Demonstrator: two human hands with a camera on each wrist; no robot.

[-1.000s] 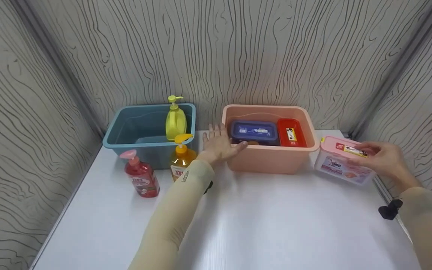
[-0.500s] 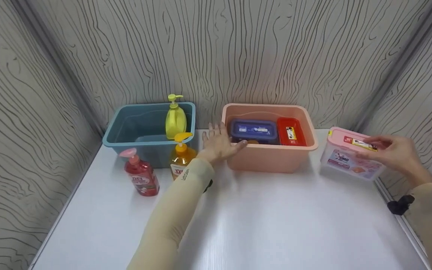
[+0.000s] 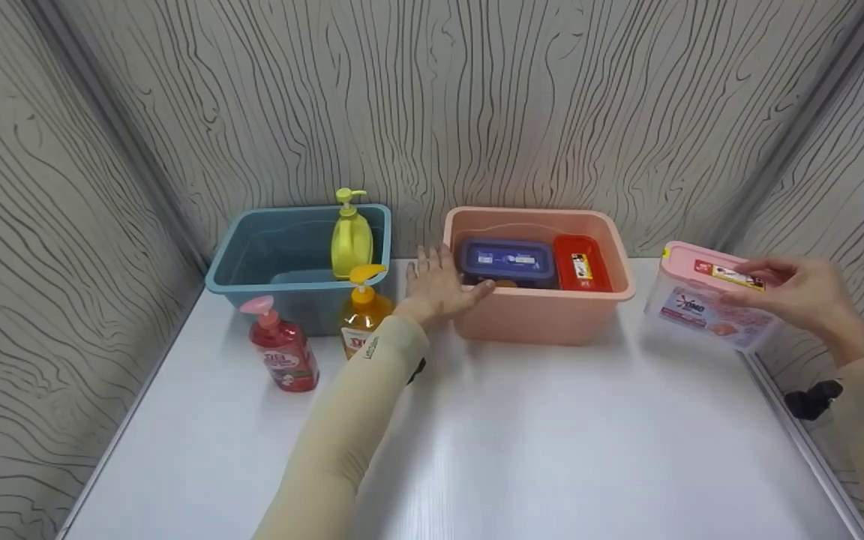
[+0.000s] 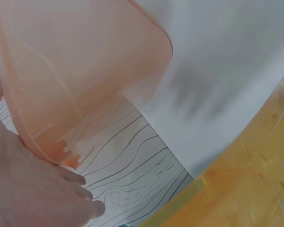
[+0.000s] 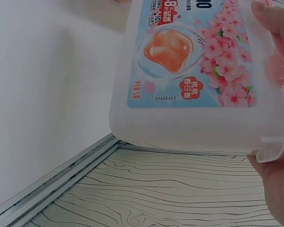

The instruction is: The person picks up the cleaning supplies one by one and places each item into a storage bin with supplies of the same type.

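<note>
Left of centre in the head view, a rectangular blue-grey plastic tub [image 3: 282, 289] holds a yellow pump bottle [image 3: 352, 247] against its right side. In front of the tub stand a red pump bottle with a pink top [image 3: 287, 361] and, further right, an amber pump bottle [image 3: 361, 321]. In the narrow gap beside it, my left hand [image 3: 434, 291] lies with fingers spread, grasping nothing, thumb over the left rim of a peach plastic bin [image 3: 529, 321]. Inside that bin are a dark blue lidded box [image 3: 508, 259] and a red box [image 3: 582, 262]. Well right of its edge, a translucent box with a pink lid [image 3: 709, 309] tilts near the tabletop's right edge; my right hand [image 3: 799, 296] pinches its lid. White tabletop [image 3: 552, 435] stretches across the lower middle, between my sleeves.
</note>
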